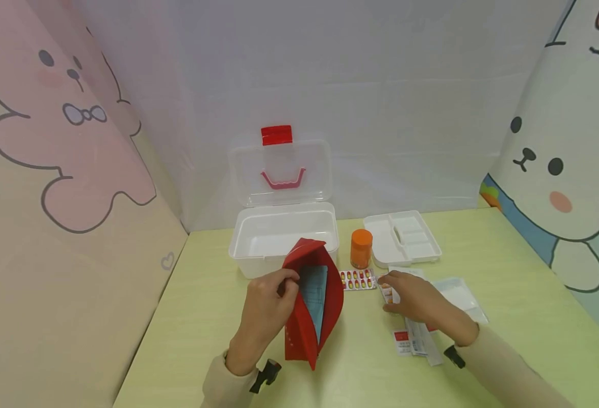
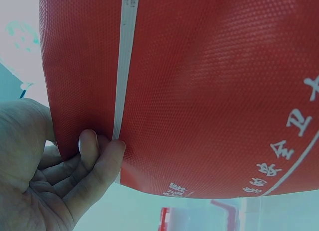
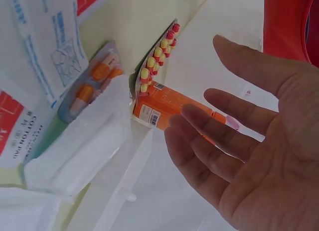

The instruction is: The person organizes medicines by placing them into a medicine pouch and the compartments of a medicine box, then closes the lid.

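Observation:
My left hand (image 1: pixel 267 303) pinches the rim of a red fabric pouch (image 1: pixel 299 337), which stands with its mouth spread. Inside the pouch shows a light blue packet (image 1: pixel 313 292). In the left wrist view, thumb and fingers meet at the pouch's edge, beside a white strip (image 2: pixel 122 66). The right hand (image 1: pixel 413 294) hovers over a small pile, fingers apart and nothing in them. Under it lies a blister pack of orange capsules (image 3: pixel 92 81), partly covered by white packets (image 3: pixel 82 146). Nearby is a blister pack of red and yellow capsules (image 1: pixel 357 280).
Behind the pouch stands a clear plastic box (image 1: pixel 248 265) with its lid raised. An orange bottle (image 1: pixel 361 249) is right of it, next to a white divided tray (image 1: pixel 416 229). A second white tray (image 1: pixel 464 294) and a cotton pad packet (image 1: pixel 402 343) lie at the right.

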A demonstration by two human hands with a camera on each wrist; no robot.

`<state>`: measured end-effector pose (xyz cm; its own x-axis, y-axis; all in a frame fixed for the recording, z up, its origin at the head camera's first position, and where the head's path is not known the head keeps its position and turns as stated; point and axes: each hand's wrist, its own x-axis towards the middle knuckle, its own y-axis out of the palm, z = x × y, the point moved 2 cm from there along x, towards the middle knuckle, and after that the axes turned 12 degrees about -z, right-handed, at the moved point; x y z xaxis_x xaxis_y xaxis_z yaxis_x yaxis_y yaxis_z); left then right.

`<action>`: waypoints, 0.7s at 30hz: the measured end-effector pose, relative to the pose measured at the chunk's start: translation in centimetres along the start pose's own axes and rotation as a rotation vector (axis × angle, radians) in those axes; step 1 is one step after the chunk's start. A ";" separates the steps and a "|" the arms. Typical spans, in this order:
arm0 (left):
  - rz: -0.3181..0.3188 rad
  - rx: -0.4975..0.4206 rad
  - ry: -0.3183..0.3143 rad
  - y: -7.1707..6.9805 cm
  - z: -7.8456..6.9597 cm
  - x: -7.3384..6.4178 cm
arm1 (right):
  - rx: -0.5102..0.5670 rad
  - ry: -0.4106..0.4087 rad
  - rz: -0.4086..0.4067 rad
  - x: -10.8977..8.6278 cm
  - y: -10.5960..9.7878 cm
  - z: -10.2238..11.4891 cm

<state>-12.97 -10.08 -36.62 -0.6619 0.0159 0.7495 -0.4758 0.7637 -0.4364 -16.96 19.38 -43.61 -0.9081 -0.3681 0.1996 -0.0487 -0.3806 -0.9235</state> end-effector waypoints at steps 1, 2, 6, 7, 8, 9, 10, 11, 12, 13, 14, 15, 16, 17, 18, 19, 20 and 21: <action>0.000 0.001 0.000 0.0 0.0 0.0 | 0.004 -0.004 0.002 0.4 0.0 0.0; 0.001 0.002 0.000 0.0 0.0 0.0 | 0.010 -0.003 0.004 0.8 0.0 0.1; -0.002 0.004 0.005 0.0 0.0 0.0 | 0.021 -0.008 0.030 2.2 0.4 0.4; -0.002 0.005 0.005 0.0 0.0 0.0 | 0.022 -0.008 0.041 2.5 0.5 0.5; -0.002 0.004 0.004 0.0 0.0 0.0 | 0.023 -0.010 0.049 2.7 0.7 0.6; -0.001 0.003 0.003 0.0 0.0 0.0 | 0.019 -0.018 0.055 3.0 0.9 0.6; 0.000 0.003 0.002 0.0 -0.1 0.0 | 0.015 -0.030 0.058 3.2 1.1 0.7; 0.002 0.003 0.000 0.0 -0.1 0.1 | 0.010 -0.046 0.060 3.4 1.4 0.7; 0.004 0.002 -0.002 0.0 -0.1 0.1 | 0.009 -0.057 0.061 3.6 1.7 0.7; 0.006 0.001 -0.004 0.0 -0.1 0.1 | 0.006 -0.066 0.061 3.8 2.0 0.7; 0.008 0.000 -0.006 0.0 -0.1 0.1 | 0.002 -0.082 0.060 4.0 2.3 0.7; 0.009 -0.001 -0.007 0.0 -0.2 0.1 | -0.009 -0.102 0.059 4.1 2.7 0.8; 0.010 -0.002 -0.008 0.0 -0.2 0.1 | -0.015 -0.116 0.059 4.3 3.1 0.7; 0.010 -0.003 -0.008 0.0 -0.2 0.1 | -0.020 -0.126 0.060 4.4 3.6 0.7; 0.010 -0.003 -0.008 0.0 -0.2 0.1 | -0.027 -0.134 0.057 4.5 4.0 0.7; 0.009 -0.003 -0.008 0.0 -0.2 0.1 | -0.036 -0.150 0.053 4.5 4.4 0.7; 0.009 -0.003 -0.008 0.0 -0.2 0.1 | -0.045 -0.171 0.046 4.6 4.7 0.7; 0.008 -0.002 -0.008 0.0 -0.2 0.1 | -0.051 -0.184 0.040 4.7 5.1 0.7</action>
<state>-12.95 -9.94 -36.49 -0.6701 0.0169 0.7421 -0.4694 0.7647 -0.4413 -21.15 15.16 -47.14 -0.8185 -0.5327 0.2151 -0.0396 -0.3213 -0.9462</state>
